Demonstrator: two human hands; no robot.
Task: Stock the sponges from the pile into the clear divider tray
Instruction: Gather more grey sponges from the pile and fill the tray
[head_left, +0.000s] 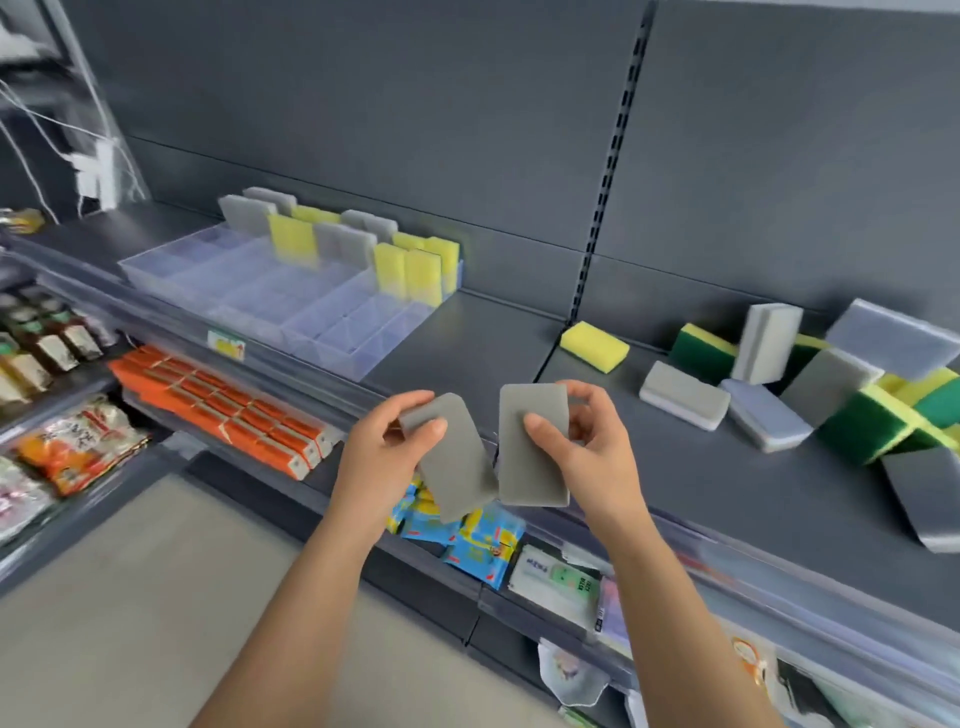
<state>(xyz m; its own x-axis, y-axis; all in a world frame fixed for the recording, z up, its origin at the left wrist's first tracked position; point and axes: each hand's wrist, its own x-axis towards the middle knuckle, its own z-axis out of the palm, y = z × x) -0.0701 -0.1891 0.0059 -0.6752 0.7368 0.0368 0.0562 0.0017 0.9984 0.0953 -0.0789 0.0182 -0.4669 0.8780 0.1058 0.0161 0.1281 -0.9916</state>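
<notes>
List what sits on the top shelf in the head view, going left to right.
clear divider tray, partly stocked along its back row → single yellow sponge lying alone → pile of sponges at the right end

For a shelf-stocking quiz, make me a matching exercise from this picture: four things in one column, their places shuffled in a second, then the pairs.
Things
1. clear divider tray
2. lone yellow sponge
3. orange packets
4. sponge pile

Places
A. lower down, at the left, in rows
B. right end of the top shelf
C. flat on the top shelf, between tray and pile
D. left on the top shelf, sponges upright in its back rows

Pairs: 1-D, 2-C, 3-A, 4-B
</notes>
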